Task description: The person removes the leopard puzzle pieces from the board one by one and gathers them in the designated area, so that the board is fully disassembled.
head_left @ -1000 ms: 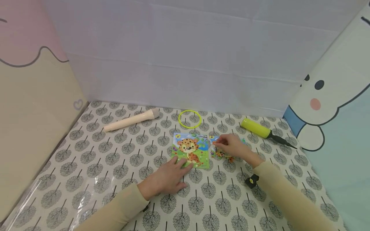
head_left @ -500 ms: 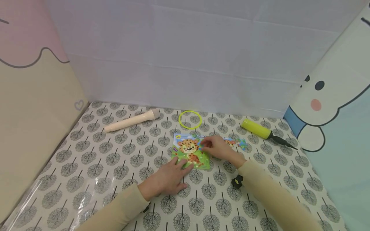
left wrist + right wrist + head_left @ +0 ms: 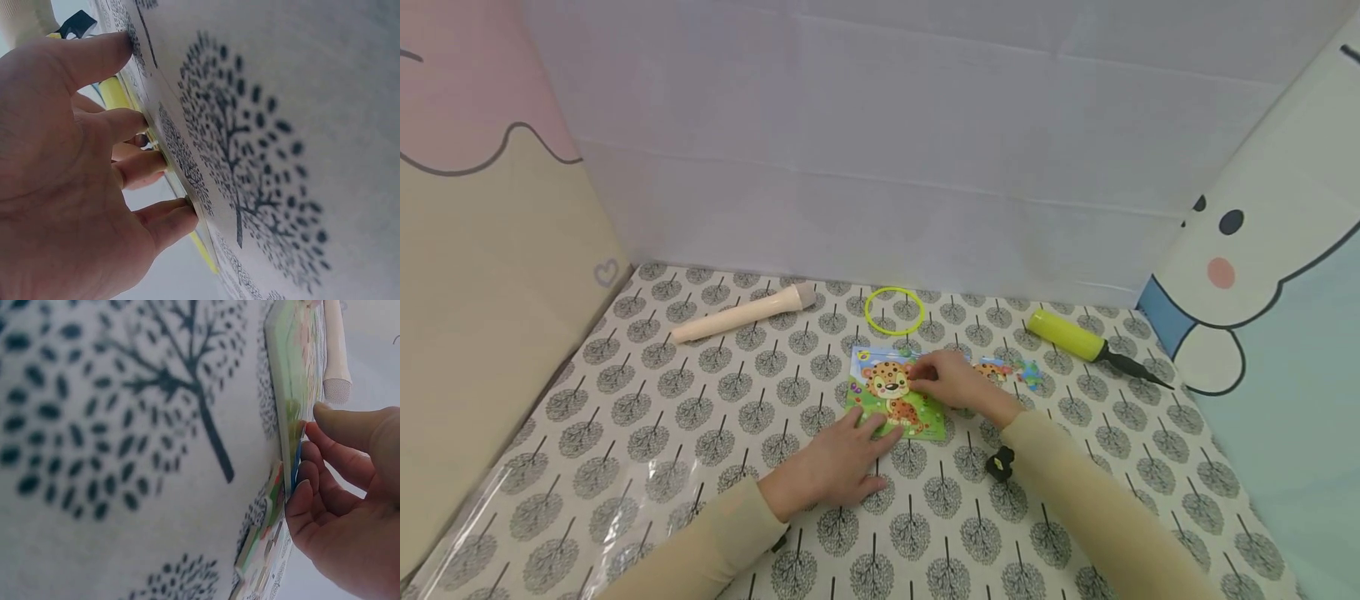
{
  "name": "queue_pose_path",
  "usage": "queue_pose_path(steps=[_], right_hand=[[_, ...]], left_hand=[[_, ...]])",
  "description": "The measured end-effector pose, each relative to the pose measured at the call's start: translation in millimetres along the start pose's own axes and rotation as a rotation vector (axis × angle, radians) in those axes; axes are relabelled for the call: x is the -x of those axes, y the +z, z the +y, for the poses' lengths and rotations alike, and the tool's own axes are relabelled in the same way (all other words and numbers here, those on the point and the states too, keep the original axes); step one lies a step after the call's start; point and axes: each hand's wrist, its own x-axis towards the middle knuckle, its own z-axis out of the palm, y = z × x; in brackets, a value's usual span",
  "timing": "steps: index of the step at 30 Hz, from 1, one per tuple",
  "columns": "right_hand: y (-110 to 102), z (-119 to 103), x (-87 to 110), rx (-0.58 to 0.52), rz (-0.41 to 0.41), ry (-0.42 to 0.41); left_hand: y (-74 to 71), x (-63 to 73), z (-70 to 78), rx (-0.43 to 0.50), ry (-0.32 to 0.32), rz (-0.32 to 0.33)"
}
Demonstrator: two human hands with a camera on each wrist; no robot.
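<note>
A flat jigsaw puzzle board [image 3: 887,379] with a spotted leopard cub on green and blue lies on the table. My left hand [image 3: 841,458] rests its fingertips on the board's lower left part; in the left wrist view its fingers [image 3: 175,225] reach the board edge. My right hand [image 3: 951,379] is over the board's right side, thumb and fingertips pinching a puzzle piece at its surface; the piece is mostly hidden by the fingers. Several more puzzle pieces [image 3: 1030,374] with leopard and leaf prints lie just right of the board, partly behind my right hand.
A cream toy microphone [image 3: 741,317] lies at the back left. Behind the board is a thin yellow-green ring [image 3: 869,322]. A yellow hand pump [image 3: 1066,333] with a black nozzle lies at the back right. Fabric walls [image 3: 880,167] enclose the tree-patterned table [image 3: 715,467].
My right hand has moved left from the pieces beside the board onto the board's right side, then slightly further left. My left hand has stayed in place.
</note>
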Motion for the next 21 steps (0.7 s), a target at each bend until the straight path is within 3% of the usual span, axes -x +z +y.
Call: queue_pose_path(steps=[6, 15, 21], right_hand=[[0.3, -3.3, -1.7, -0.008, -0.013, 0.029], [0.4, -2.0, -2.1, 0.014, -0.02, 0.029], [-0.8, -1.6, -1.4, -0.02, -0.011, 0.035]], left_hand=[[-0.2, 0.3, -0.3, 0.009, -0.009, -0.012], [1.1, 2.3, -1.9, 0.019, 0.009, 0.054], [2.1, 1.5, -3.5, 0.0, 0.019, 0.05]])
